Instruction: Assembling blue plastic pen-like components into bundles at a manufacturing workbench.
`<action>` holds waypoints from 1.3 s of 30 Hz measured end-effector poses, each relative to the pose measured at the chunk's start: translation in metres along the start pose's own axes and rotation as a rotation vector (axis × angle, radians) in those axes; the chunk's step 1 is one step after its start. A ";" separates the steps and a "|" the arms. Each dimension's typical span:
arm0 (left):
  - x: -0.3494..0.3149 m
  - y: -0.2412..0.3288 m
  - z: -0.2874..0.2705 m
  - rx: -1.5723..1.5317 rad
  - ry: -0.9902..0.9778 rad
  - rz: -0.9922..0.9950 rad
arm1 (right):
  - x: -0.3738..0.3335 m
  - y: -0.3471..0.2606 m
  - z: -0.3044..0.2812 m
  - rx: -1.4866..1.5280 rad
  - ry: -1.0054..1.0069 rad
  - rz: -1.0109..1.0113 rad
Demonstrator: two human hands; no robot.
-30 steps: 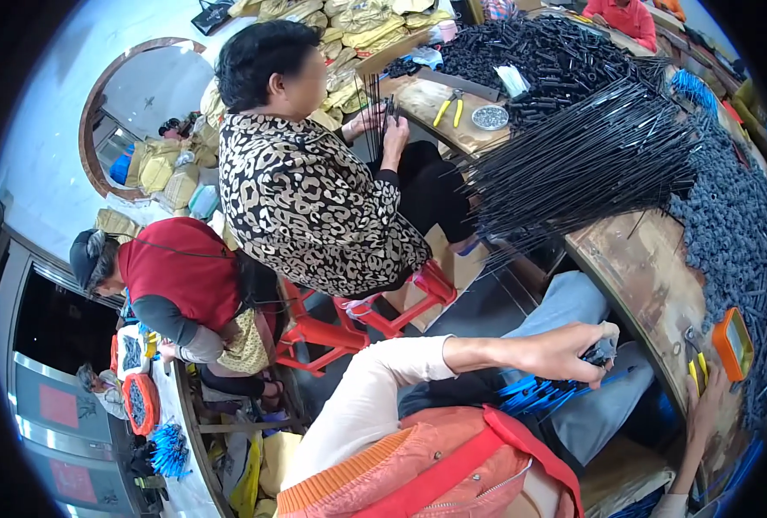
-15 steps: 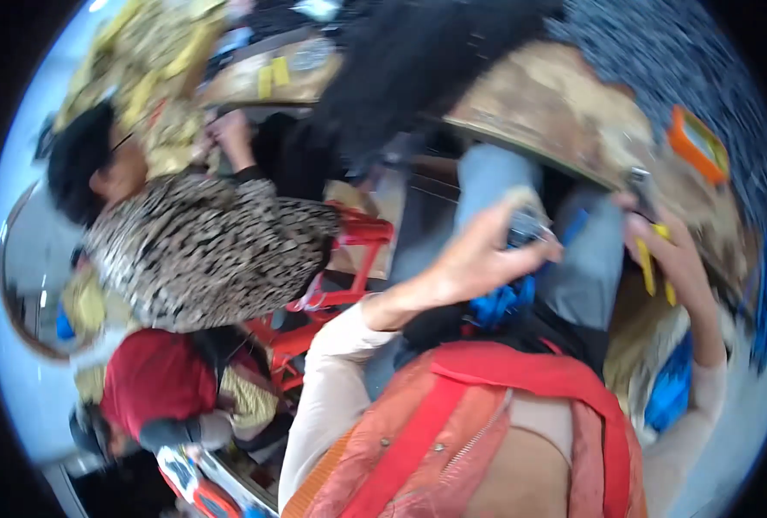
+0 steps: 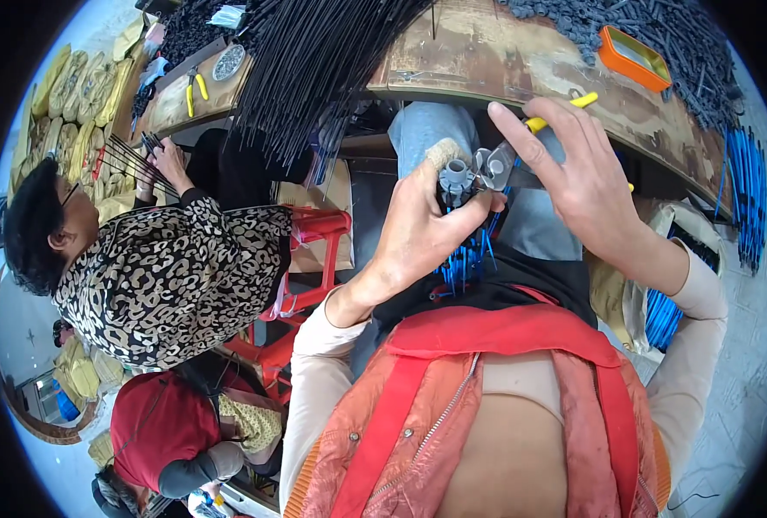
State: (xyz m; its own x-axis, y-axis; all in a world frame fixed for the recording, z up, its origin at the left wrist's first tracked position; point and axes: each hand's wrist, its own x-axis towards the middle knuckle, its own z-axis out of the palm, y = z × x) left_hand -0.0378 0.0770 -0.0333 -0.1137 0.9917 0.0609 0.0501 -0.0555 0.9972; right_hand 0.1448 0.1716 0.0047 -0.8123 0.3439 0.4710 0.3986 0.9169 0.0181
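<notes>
Both hands raised to table edge | left hand (image 3: 418, 229) grips grey hub (image 3: 454, 179) | right hand (image 3: 586, 177) hides pliers (image 3: 521, 151)

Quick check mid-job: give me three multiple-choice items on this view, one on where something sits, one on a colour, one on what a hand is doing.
1. Where is the orange tray?
A. on the workbench
B. on the floor
C. on the red stool

2. What colour are the handles of the pliers?
A. green
B. yellow
C. white

3. What is the left hand doing?
A. resting open on the lap
B. gripping a grey hub with blue rods
C. pointing at the wall

Answers: 1 A, it lies on the workbench top. 2 B, yellow shows beside the right hand. 3 B, fingers close around the hub.
</notes>
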 end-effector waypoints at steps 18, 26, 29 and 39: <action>-0.006 0.012 -0.002 -0.090 -0.299 0.014 | -0.009 0.020 -0.033 1.314 -1.155 0.603; 0.011 0.006 0.007 -0.201 -0.077 -0.203 | -0.025 0.023 -0.036 0.148 -0.193 -0.066; 0.013 -0.001 0.000 -0.182 -0.260 -0.044 | 0.001 0.032 -0.058 0.700 -0.815 0.299; 0.021 -0.002 0.007 -0.277 -0.077 -0.166 | -0.031 0.041 -0.031 0.461 -0.390 0.137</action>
State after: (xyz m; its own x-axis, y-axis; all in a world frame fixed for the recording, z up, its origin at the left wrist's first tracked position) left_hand -0.0329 0.0986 -0.0340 -0.0221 0.9951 -0.0963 -0.2363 0.0884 0.9676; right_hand 0.1994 0.1923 0.0188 -0.8971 0.4340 0.0833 0.3566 0.8223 -0.4435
